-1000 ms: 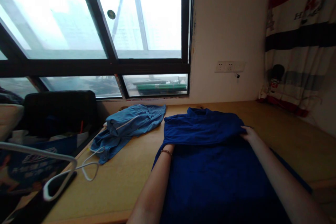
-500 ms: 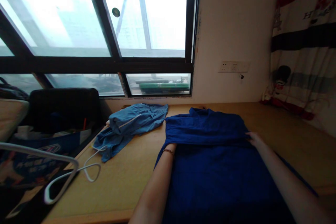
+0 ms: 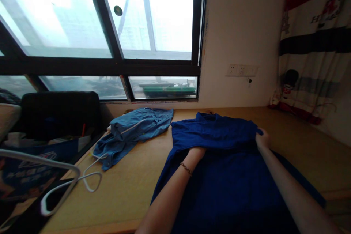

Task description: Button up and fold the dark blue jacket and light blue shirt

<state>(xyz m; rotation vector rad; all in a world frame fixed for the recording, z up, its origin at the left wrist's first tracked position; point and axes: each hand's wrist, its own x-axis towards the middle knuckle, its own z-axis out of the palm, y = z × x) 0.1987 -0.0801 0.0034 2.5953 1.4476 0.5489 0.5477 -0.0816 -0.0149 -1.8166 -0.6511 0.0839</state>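
Note:
A dark blue collared shirt (image 3: 227,182) lies spread on the wooden tabletop, its collar toward the wall and its upper part lying as a flap over the rest. My left hand (image 3: 197,151), with a beaded bracelet at the wrist, reaches beneath the lower edge of that flap. Cloth hides its fingers. At the shirt's upper right edge, my right hand (image 3: 262,139) is closed on the fabric, thumb on top. To the left of the shirt lies a crumpled light blue garment (image 3: 137,128), apart from both hands.
A white cord or tube (image 3: 90,181) loops over the left side of the wooden table (image 3: 120,193). Left of it stand a black chair back (image 3: 60,109) and a blue printed bag (image 3: 41,164). Behind are a window, a wall socket (image 3: 241,70) and a patterned curtain (image 3: 307,73).
My left hand has slid to the right under the flap. My right hand has moved slightly up along the shirt's right edge and grips it there. The view has shifted a little right.

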